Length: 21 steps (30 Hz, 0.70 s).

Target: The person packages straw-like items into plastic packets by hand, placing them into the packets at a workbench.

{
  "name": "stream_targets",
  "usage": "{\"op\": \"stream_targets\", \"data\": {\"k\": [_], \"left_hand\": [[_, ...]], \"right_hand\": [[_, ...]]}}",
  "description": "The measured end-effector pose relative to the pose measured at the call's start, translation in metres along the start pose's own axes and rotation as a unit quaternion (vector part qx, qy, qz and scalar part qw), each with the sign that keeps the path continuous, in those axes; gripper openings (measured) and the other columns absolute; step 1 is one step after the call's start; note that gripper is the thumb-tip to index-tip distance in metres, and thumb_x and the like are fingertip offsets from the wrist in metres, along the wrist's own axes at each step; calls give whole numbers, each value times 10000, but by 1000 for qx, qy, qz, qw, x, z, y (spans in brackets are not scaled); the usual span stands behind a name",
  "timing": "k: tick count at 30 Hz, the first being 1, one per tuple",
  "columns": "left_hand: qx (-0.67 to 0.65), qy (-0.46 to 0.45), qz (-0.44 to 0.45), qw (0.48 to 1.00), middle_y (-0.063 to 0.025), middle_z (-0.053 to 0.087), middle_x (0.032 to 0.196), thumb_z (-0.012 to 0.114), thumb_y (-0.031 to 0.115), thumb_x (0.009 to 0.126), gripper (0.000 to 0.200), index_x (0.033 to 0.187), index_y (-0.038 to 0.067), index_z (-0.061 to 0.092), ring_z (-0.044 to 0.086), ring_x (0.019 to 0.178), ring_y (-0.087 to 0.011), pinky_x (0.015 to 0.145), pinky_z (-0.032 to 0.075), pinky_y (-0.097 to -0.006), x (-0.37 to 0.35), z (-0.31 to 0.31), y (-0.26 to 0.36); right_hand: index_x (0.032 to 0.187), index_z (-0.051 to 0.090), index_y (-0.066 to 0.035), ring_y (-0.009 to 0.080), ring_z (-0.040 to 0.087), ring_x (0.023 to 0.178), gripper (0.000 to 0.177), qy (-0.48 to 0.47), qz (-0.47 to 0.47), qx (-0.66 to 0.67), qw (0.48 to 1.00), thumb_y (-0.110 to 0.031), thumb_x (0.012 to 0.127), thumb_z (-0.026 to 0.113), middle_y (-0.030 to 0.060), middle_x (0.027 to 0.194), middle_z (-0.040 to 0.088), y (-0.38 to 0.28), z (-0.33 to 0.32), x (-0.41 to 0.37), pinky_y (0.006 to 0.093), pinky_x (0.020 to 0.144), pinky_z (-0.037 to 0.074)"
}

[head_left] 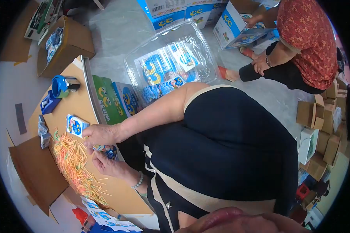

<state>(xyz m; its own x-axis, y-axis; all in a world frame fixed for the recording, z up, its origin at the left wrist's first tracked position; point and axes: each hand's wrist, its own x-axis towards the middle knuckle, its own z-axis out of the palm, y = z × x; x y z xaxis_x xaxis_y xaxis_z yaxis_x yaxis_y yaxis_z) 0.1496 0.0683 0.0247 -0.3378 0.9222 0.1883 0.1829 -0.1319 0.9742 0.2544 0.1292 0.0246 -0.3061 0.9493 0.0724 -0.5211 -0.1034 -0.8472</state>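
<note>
My right hand [99,136] is closed at the near side of the table, its fingers bent around the top of a small blue patterned packet [109,151]. Just below it, my left hand [108,165], with a beaded bracelet at the wrist, pinches at the same packet's edge. Much of the packet is hidden by the fingers. Beside my right hand lies a flat blue-and-white packet [75,126] with a cartoon print. A loose pile of thin pink, orange, yellow and green sticks [72,157] spreads across the table in front of both hands.
A tape roll [60,87] and a blue dispenser [49,103] stand on the table [120,190]. At my right, a clear plastic tub [130,58] holds printed packets. Another person [305,42] reaches into a carton [229,29]. An open cardboard box [76,39] sits beyond the table.
</note>
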Motion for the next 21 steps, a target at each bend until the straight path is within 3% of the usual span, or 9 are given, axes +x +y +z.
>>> {"op": "stream_targets", "data": {"k": [2,7,10,12,19,21], "left_hand": [[-42,-26,-18,999,-59,604,915,589,194,928,213,1009,-4,584,548,810,-119,735,456,-268,1,6,-2],[-9,-76,-20,997,-76,623,1007,576,177,935,258,1114,-8,559,578,862,-131,753,474,-278,4,6,-2],[-124,-240,-145,952,-83,629,1045,557,153,943,280,1173,-7,534,597,913,-148,776,485,-272,9,-6,-4],[-123,-246,-157,948,-83,629,1036,553,148,945,274,1170,-8,537,599,916,-152,776,486,-268,6,-9,-5],[-97,-236,-202,946,-88,627,990,536,121,949,237,1142,-15,543,600,889,-155,777,486,-256,5,-19,-25],[-149,-236,-191,941,-95,625,989,531,112,947,220,1123,-20,545,599,889,-158,778,488,-261,5,-27,-24]], "right_hand": [[861,532,19,161,610,597,199,4,-14,13,1000,-179,881,525,111,794,687,-6,-8,-7,299,514,485],[846,526,19,172,626,634,195,9,-20,26,999,-174,877,530,116,800,688,-7,-18,-7,307,563,501],[861,519,15,177,642,670,195,0,-37,-7,999,-179,881,526,113,800,685,0,-22,4,315,609,512],[895,510,5,177,653,697,203,7,-90,-34,995,-197,893,518,105,795,678,1,-18,0,324,651,518],[896,510,-7,196,670,709,201,-24,-49,-117,992,-207,873,515,102,735,684,-11,-8,-11,326,678,516],[896,510,-11,200,673,715,200,-20,-52,-137,989,-209,869,514,104,723,685,-15,-9,-11,325,675,516]]}}
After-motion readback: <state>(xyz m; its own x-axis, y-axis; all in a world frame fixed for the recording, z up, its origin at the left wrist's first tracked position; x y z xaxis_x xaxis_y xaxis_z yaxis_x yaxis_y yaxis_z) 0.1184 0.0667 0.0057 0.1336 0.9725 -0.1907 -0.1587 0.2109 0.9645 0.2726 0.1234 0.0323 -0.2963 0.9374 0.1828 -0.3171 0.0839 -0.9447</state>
